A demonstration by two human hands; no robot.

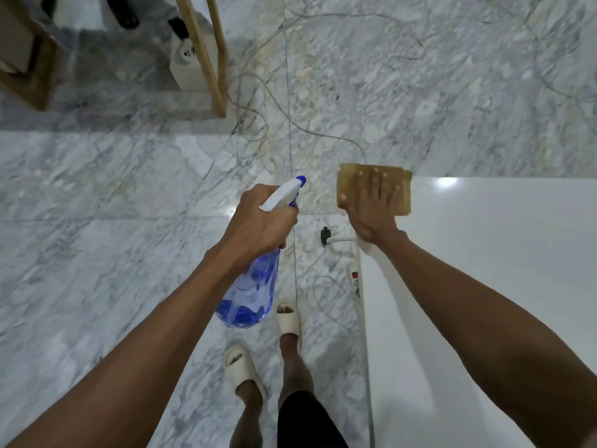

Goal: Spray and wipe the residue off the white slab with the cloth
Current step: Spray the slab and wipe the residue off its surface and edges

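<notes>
The white slab fills the right side of the head view, glossy and pale. A tan cloth lies flat on its far left corner, partly overhanging the edge. My right hand presses flat on the cloth, fingers spread. My left hand grips the neck of a clear blue spray bottle with a white trigger head and blue nozzle, held over the floor left of the slab. The nozzle points away toward the far side.
Grey marbled floor tiles lie below. A wooden frame leg and a white power strip stand far left. Thin cables trail across the floor. Another power strip and a small caster sit under the slab's left edge. My sandalled feet are below.
</notes>
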